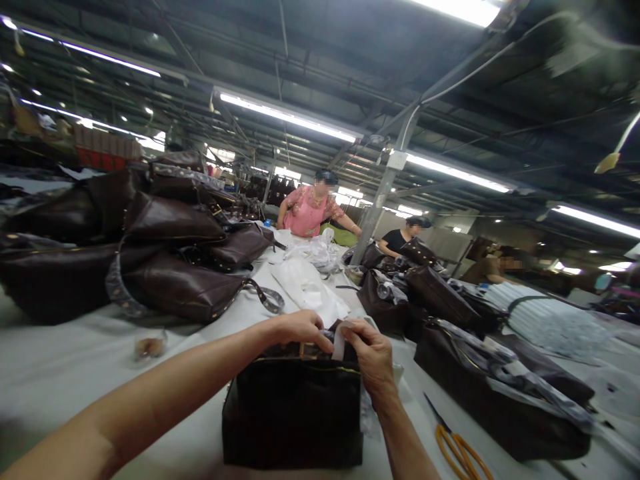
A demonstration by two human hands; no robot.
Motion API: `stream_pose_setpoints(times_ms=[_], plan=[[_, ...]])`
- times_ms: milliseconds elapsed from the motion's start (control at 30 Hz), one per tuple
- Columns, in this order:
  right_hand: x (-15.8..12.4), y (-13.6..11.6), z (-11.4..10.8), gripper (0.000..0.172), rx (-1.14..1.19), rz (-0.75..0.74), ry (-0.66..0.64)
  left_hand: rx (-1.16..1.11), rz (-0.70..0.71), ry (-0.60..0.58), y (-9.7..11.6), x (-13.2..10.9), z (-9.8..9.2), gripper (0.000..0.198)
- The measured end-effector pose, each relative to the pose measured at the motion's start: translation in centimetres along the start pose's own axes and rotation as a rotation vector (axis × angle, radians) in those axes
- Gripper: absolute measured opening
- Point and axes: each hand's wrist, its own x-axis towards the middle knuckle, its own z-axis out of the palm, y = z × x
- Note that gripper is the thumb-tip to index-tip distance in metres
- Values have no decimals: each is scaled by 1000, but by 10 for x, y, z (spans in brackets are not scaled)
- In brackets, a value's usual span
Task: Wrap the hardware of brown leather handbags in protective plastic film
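A dark leather handbag (pixel 295 413) with a gold zipper along its top edge stands upright in front of me. My right hand (pixel 370 350) is closed in a pinch on a white strip (pixel 340 341) that curves down behind the bag's top edge. Over the left part of the same edge is my left hand (pixel 303 330), its fingers bent downward beside the strip; what they grip is hidden. Clear plastic wrapping shows around the bag's right side. On the table to the right lie scissors (pixel 457 450) with orange handles, apart from both hands.
Dark handbags (pixel 185 280) are heaped at the left, and more bags (pixel 490 387) with plastic-wrapped straps lie at the right. A small plastic-wrapped item (pixel 150 347) sits on the white table cover (pixel 200 373). White sheeting lies ahead, beside a post (pixel 375 207). Several people work beyond.
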Motion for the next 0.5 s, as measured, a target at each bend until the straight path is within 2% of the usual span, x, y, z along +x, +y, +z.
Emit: stream_pose_setpoints(times_ms=[133, 267, 300, 367, 433, 500], plan=[[1, -1, 0, 13, 10, 13, -1, -65, 33, -18, -2, 2, 3, 31], [3, -2, 1, 15, -30, 10, -78, -190, 63, 32, -6, 7, 10, 25], [5, -2, 0, 18, -40, 22, -95, -219, 68, 41, -7, 8, 12, 25], [10, -3, -2, 38, -54, 84, -126, -265, 80, 34, -8, 9, 14, 25], [17, -6, -6, 56, -76, 173, -206, -292, 107, 12, -8, 9, 15, 25], [23, -12, -10, 50, -110, 248, -370, -285, 143, -12, -7, 9, 14, 26]])
